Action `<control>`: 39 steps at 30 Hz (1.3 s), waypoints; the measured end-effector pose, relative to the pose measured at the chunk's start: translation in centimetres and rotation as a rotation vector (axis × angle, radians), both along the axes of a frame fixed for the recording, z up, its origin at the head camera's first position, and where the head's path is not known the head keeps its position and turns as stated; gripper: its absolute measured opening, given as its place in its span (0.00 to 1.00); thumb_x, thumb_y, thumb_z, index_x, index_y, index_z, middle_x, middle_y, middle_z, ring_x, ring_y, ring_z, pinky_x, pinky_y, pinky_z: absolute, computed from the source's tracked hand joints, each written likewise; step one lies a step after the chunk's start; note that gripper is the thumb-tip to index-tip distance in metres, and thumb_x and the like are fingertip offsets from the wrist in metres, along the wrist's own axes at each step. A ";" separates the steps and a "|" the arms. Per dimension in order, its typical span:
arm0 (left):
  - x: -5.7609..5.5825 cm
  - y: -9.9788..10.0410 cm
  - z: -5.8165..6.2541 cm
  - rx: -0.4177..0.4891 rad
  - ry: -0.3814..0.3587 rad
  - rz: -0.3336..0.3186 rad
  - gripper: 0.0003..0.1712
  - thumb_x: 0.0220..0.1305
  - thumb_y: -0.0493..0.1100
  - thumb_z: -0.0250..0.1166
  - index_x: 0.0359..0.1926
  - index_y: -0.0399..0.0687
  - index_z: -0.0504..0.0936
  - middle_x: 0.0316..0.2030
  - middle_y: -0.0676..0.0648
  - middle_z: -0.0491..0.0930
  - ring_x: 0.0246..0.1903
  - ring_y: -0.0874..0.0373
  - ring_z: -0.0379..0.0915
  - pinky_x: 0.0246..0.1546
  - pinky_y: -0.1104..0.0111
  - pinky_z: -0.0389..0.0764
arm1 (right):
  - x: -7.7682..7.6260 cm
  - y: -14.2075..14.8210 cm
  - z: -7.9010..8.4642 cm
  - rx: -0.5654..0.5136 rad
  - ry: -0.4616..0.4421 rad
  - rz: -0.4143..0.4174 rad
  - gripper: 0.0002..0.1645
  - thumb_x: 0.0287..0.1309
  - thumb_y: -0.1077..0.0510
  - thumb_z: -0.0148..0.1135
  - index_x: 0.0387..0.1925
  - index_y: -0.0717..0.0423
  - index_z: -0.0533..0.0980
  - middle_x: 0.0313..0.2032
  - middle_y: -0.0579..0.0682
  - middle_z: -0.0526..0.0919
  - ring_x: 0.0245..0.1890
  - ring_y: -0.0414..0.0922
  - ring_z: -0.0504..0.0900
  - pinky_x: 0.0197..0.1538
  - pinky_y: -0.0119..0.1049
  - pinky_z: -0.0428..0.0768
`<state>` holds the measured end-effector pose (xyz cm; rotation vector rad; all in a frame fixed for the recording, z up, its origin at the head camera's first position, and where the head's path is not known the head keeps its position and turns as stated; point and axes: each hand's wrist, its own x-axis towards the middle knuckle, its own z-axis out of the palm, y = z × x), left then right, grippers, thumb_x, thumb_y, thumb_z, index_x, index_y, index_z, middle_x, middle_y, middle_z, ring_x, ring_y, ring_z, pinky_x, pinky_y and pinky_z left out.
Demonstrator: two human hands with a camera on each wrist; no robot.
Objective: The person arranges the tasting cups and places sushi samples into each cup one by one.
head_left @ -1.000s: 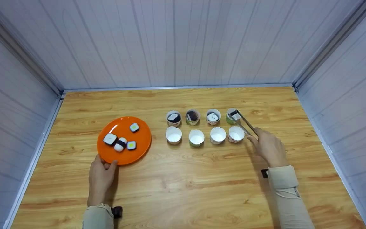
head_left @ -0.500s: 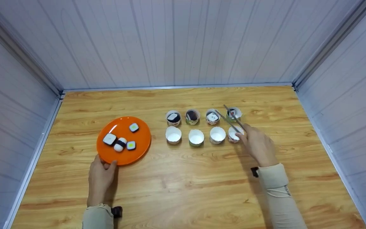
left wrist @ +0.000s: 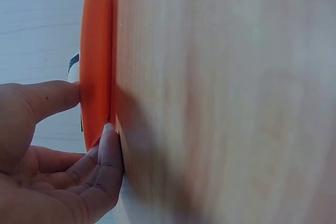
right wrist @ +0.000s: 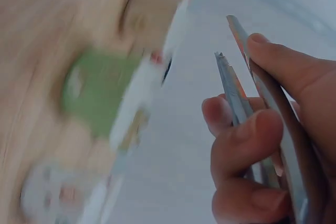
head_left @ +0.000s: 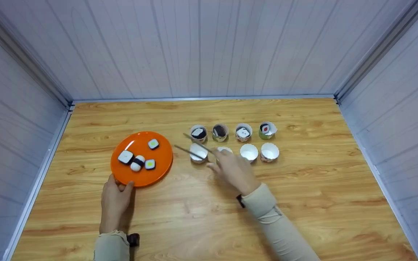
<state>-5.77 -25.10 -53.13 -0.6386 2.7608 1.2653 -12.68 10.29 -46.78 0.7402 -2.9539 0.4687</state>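
At the near left rim of the orange plate (head_left: 158, 174), my left hand (head_left: 115, 203) pinches the edge; the left wrist view shows the thumb (left wrist: 58, 98) against it and fingers curled at its underside. On the plate lie a larger white sushi piece (head_left: 125, 157), a black-banded white piece (head_left: 135, 167) and two yellow-centred rolls (head_left: 150, 164). My right hand (head_left: 236, 170) grips metal tongs (right wrist: 270, 98), their tips apart with nothing between them. It hovers over the front row of paper cups, partly covering one cup (head_left: 224, 149); the tips point towards the plate.
Paper cups stand in two rows. Each back cup holds a sushi piece, including a red-centred roll (head_left: 265, 128) in the far right cup (head_left: 268, 136). White interiors show in the front cups, such as this one (head_left: 270, 152). Panel walls (head_left: 201, 50) enclose the wooden table (head_left: 194, 221).
My right hand has carried the tongs left, from the far right back cup to the front left cups. The roll they held now lies in that cup. My left hand stays on the plate.
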 end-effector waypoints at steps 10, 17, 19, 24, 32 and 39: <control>0.1 0.0 0.2 0.008 -0.010 0.001 0.28 0.72 0.44 0.60 0.63 0.31 0.65 0.44 0.36 0.69 0.41 0.45 0.69 0.39 0.57 0.70 | 1.0 -6.2 -1.9 0.099 0.001 0.203 0.28 0.68 0.36 0.57 0.58 0.48 0.77 0.40 0.48 0.84 0.29 0.46 0.83 0.23 0.40 0.77; 0.1 0.1 0.2 0.025 -0.044 0.010 0.29 0.73 0.45 0.59 0.65 0.32 0.64 0.45 0.37 0.69 0.42 0.45 0.69 0.39 0.57 0.70 | 0.8 -7.8 -3.5 0.138 -0.041 0.179 0.24 0.66 0.35 0.59 0.52 0.46 0.78 0.32 0.43 0.79 0.27 0.43 0.80 0.19 0.39 0.73; 0.1 0.1 0.2 0.032 -0.050 0.011 0.29 0.73 0.45 0.59 0.65 0.32 0.63 0.45 0.37 0.69 0.42 0.45 0.69 0.39 0.57 0.71 | 0.7 -8.0 -3.8 0.132 -0.043 0.174 0.24 0.66 0.35 0.59 0.51 0.46 0.78 0.31 0.43 0.78 0.26 0.43 0.80 0.19 0.38 0.72; 0.1 0.1 0.2 0.023 -0.022 0.001 0.29 0.73 0.45 0.60 0.65 0.31 0.64 0.44 0.37 0.69 0.42 0.45 0.69 0.39 0.57 0.70 | 0.6 -8.3 -4.0 0.121 -0.035 0.167 0.23 0.66 0.36 0.60 0.51 0.47 0.77 0.30 0.44 0.78 0.26 0.44 0.80 0.18 0.38 0.71; 0.2 0.0 0.1 -0.022 0.043 -0.015 0.25 0.71 0.44 0.62 0.59 0.31 0.67 0.41 0.37 0.70 0.39 0.45 0.70 0.37 0.58 0.70 | 0.7 -8.3 -4.1 0.126 -0.017 0.169 0.22 0.66 0.37 0.61 0.49 0.47 0.78 0.31 0.44 0.79 0.26 0.44 0.80 0.18 0.39 0.71; 0.0 0.0 0.0 -0.021 0.017 -0.008 0.26 0.71 0.44 0.60 0.61 0.31 0.66 0.41 0.38 0.70 0.38 0.46 0.69 0.36 0.59 0.69 | 0.7 -8.3 -4.3 0.145 -0.001 0.180 0.23 0.68 0.38 0.59 0.52 0.48 0.78 0.34 0.46 0.82 0.27 0.45 0.81 0.19 0.40 0.73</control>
